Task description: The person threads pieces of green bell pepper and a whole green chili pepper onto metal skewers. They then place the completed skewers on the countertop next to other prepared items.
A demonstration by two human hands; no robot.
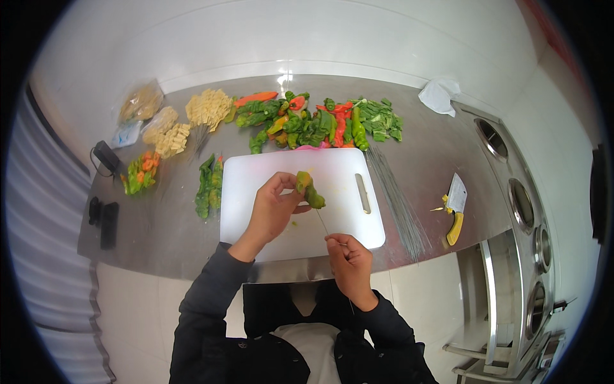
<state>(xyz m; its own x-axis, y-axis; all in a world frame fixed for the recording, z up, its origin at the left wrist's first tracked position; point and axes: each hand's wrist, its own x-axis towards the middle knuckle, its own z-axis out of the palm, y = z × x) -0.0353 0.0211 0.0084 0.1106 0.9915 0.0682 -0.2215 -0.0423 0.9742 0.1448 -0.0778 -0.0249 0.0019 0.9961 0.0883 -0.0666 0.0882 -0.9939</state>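
Over a white cutting board (pixel 268 240), my left hand (pixel 277 206) holds a green pepper (pixel 312 194) with an orange-yellow tip. A thin metal skewer (pixel 322 222) runs from the pepper's lower end to my right hand (pixel 350 261), whose fingers are closed on it; its other end shows below that hand. Whole green and red peppers (pixel 307 122) lie in a heap behind the board, with cut green pieces (pixel 381 120) at the heap's right. More green peppers (pixel 205 187) lie left of the board. A bundle of loose skewers (pixel 395 201) lies to its right.
A cleaver (pixel 456 194) with a yellow handle lies at the right. Skewered pale food pieces (pixel 207 109) and filled plastic bags (pixel 141 102) stand back left. Skewered peppers (pixel 141 174), a black adapter (pixel 106 156) and a black flat object (pixel 109 225) are at the left. A white bag (pixel 439 96) lies back right.
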